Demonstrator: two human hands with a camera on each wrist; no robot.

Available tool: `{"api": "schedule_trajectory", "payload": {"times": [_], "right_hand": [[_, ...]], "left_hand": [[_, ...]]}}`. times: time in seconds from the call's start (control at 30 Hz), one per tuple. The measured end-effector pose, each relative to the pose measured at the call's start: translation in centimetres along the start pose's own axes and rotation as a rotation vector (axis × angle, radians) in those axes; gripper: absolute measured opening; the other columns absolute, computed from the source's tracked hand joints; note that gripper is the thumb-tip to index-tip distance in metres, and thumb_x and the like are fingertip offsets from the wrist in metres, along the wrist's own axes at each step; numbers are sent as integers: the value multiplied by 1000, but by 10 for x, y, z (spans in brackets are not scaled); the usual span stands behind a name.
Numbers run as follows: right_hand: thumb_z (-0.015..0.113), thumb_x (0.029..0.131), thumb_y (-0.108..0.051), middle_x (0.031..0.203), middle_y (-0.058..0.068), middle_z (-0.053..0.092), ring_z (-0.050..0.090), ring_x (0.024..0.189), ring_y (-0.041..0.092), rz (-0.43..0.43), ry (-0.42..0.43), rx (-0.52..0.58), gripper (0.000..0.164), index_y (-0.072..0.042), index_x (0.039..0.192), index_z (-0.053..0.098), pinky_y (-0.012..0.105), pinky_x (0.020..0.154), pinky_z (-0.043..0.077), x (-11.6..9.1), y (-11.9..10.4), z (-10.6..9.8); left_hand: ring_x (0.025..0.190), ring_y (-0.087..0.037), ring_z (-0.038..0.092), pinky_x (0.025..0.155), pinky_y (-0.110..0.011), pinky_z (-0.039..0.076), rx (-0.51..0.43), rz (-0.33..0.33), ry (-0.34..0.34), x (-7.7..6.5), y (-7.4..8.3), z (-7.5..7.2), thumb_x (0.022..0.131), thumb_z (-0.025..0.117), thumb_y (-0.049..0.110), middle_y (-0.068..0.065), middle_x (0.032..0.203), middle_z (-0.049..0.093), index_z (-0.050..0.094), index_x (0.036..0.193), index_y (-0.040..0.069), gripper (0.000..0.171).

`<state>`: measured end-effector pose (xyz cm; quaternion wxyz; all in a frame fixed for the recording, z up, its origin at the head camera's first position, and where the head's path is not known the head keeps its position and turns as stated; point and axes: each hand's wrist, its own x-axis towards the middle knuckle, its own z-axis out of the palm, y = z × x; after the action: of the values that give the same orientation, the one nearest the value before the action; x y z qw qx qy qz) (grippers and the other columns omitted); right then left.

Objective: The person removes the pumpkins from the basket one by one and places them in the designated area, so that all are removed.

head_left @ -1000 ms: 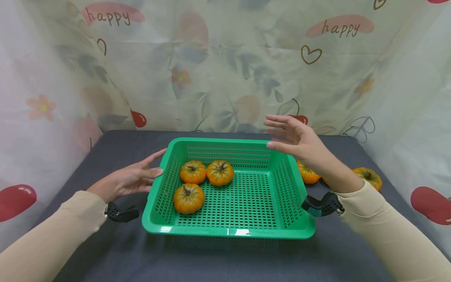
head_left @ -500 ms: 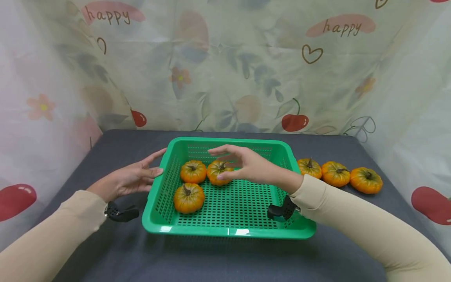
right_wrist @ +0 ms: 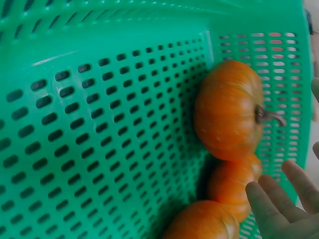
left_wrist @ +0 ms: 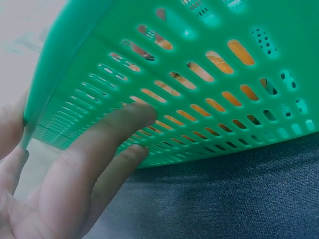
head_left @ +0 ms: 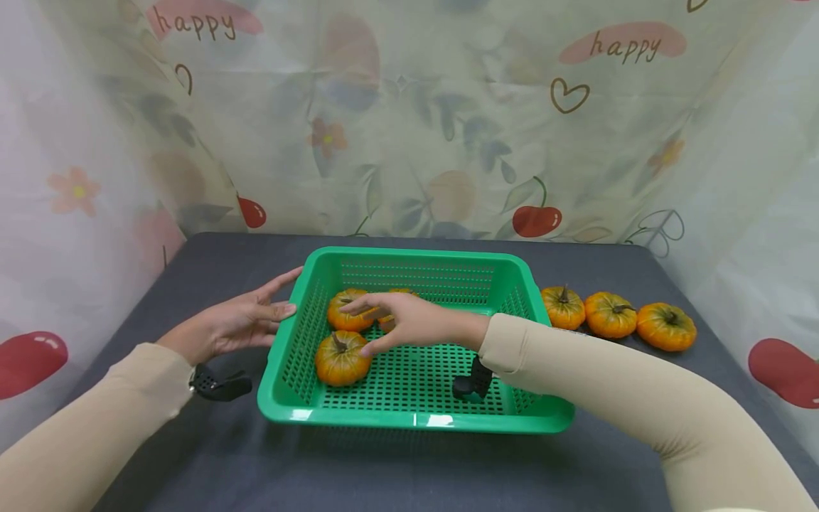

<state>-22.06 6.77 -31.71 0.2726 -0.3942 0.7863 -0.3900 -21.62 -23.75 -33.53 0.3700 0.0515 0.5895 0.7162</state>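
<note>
A green perforated plastic basket (head_left: 409, 419) stands on the dark cloth. My left hand (head_left: 239, 323) holds its left side, thumb and index finger at the rim; other fingers (left_wrist: 94, 144) lie against the slotted outer wall. Three small orange pumpkins are inside at the left: a front one (head_left: 343, 359), a back-left one (head_left: 345, 307) and a third (head_left: 403, 291), mostly hidden behind my right hand (head_left: 416, 320). That hand hovers over the basket with fingers spread and nothing between them. The right wrist view shows its fingers (right_wrist: 279, 201) beside a pumpkin (right_wrist: 229, 109).
To the basket's right, three more pumpkins form a row on the cloth: one nearest the basket (head_left: 563, 307), a middle one (head_left: 611, 315) and an outer one (head_left: 666, 327). A printed curtain (head_left: 409, 128) closes off the back and both sides.
My right hand has swung left from the basket's right rim to above the pumpkins inside, uncovering the row at the right. The left hand and basket have stayed in place.
</note>
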Motion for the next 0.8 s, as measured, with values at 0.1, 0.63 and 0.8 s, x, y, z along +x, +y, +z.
{"api": "schedule_trajectory", "payload": {"times": [0.1,0.63,0.8], "right_hand": [[73,88,-21,150,1,43,43,136,26,19,-25,-23,65,-15,146,44,48,111,40,7,2,6],[81,80,-26,147,-4,46,44,132,13,78,-61,-187,71,-20,143,48,28,110,39,27,11,33],[81,80,-24,145,-3,46,48,126,10,72,-85,-184,73,-20,144,45,24,105,43,29,12,38]], "left_hand": [[106,-25,67,89,-46,57,1,-2,1,0,0,0,102,48,9,-25,159,6,-8,153,43,83],[107,-26,66,89,-46,56,5,-5,-2,0,1,-1,102,48,9,-24,160,3,-8,153,43,83],[108,-26,66,91,-47,55,5,-3,-10,1,1,-2,102,47,9,-25,160,3,-9,153,42,83]]}}
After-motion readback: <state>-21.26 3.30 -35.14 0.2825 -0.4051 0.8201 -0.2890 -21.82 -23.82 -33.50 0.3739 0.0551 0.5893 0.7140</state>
